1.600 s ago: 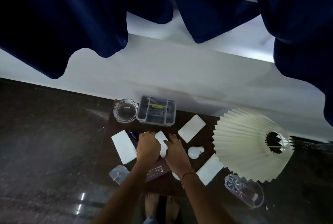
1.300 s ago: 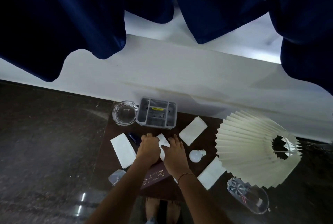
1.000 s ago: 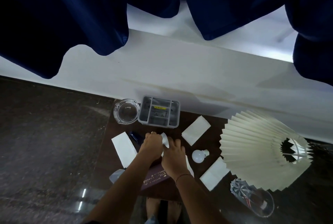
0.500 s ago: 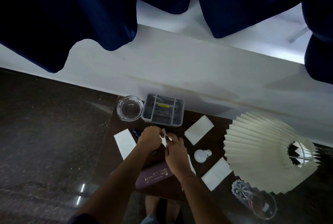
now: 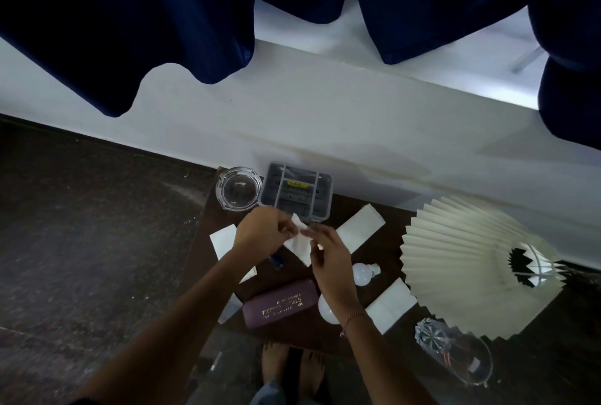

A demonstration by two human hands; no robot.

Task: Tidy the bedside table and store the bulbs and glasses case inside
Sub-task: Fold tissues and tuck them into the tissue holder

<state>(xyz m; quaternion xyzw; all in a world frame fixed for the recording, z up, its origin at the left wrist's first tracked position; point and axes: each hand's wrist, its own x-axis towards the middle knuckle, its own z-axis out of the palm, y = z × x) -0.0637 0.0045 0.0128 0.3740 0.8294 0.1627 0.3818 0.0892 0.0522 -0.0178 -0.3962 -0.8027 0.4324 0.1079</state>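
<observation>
A person stands barefoot over a cluttered bedside tabletop (image 5: 325,329), where the maroon glasses case (image 5: 280,303) lies just below the right hand's wrist, one white bulb (image 5: 326,309) partly hidden under that wrist and a second bulb (image 5: 363,273) loose just to the right of it. Above them, the left hand (image 5: 261,232) and right hand (image 5: 325,251) each pinch an edge of a small white paper packet (image 5: 297,238), held clear of the surface between them. Beyond the fingers sit a grey compartment box (image 5: 297,193) and a glass ashtray (image 5: 238,189). With both hands occupied, a dropped forearm could likely nudge either round bulb into a roll toward the edge; the pleated lampshade (image 5: 461,261) crowds the right.
</observation>
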